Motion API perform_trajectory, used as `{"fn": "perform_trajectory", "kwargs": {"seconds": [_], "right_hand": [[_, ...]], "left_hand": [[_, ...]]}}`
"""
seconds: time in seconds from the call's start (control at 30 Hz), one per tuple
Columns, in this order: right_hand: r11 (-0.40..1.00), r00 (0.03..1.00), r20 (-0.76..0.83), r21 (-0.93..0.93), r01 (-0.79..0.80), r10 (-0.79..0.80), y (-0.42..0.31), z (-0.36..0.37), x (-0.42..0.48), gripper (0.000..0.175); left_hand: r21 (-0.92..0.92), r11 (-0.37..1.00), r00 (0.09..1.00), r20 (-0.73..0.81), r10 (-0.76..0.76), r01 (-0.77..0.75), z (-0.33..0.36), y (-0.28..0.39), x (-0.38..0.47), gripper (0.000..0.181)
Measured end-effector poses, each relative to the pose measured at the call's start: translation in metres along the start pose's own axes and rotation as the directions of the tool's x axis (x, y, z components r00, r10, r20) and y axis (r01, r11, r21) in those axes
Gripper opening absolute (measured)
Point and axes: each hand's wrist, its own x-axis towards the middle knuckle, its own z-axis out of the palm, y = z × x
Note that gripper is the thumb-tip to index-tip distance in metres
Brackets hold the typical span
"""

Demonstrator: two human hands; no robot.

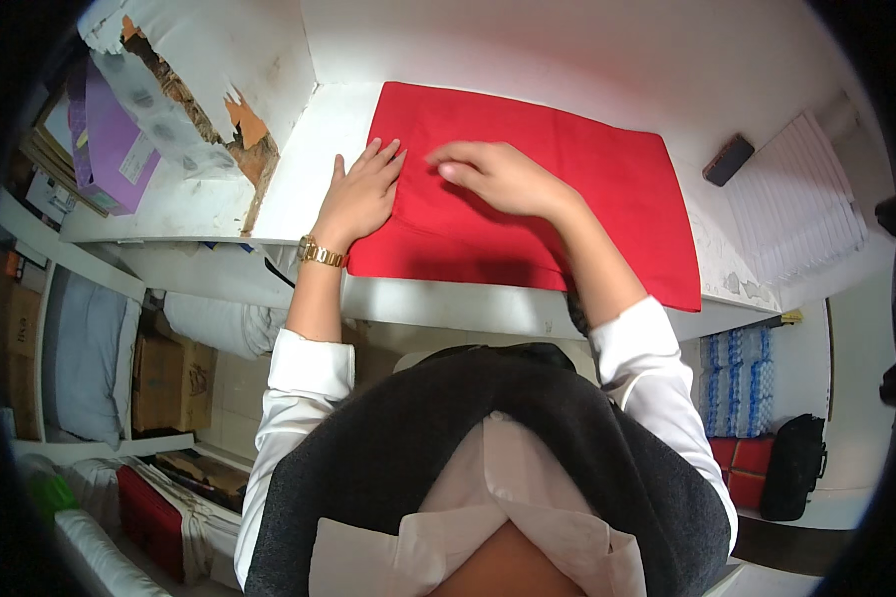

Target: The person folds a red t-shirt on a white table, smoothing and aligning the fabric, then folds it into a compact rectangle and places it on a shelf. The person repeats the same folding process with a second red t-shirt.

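Observation:
A red cloth (612, 186) lies spread on a white desk, its near edge reaching the desk's front edge. My left hand (362, 190) rests flat with fingers spread across the cloth's left edge, partly on the white surface; a gold-coloured watch is on that wrist. Over the left-centre part of the cloth is my right hand (496, 175), fingers bent and slightly blurred, holding nothing that I can see. Whether its fingertips touch the cloth I cannot tell. Faint crease or seam lines run across the cloth.
A dark phone-like object (728, 160) and a stack of white sheets (791, 194) lie at the right. To the left stand a broken-edged white panel (216, 97) and a purple box (116, 142). Shelves below hold a cardboard box (168, 380) and a pillow (89, 358).

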Motion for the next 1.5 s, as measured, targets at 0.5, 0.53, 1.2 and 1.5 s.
{"fn": "perform_trajectory", "kwargs": {"seconds": [0.5,0.53,1.2,1.5], "right_hand": [[0.998,0.429,-0.902,-0.061,-0.003,-0.054,-0.038,-0.108,-0.348,0.010],[0.988,0.376,-0.914,-0.133,0.082,-0.154,-0.048,-0.111,-0.364,0.010],[0.803,0.562,-0.797,0.180,0.568,-0.219,0.042,-0.098,-0.401,0.014],[0.793,0.577,-0.788,0.204,0.574,-0.215,0.051,-0.108,-0.413,0.016]], "left_hand": [[-0.057,0.998,1.000,0.010,-0.016,0.017,0.000,-0.001,0.004,0.047],[-0.054,0.998,1.000,0.008,-0.014,0.015,0.000,-0.001,0.003,0.047],[-0.259,0.958,0.992,0.061,-0.114,0.126,0.005,-0.015,0.013,0.051],[-0.287,0.947,0.989,0.064,-0.130,0.143,0.001,-0.014,0.012,0.050]]}}
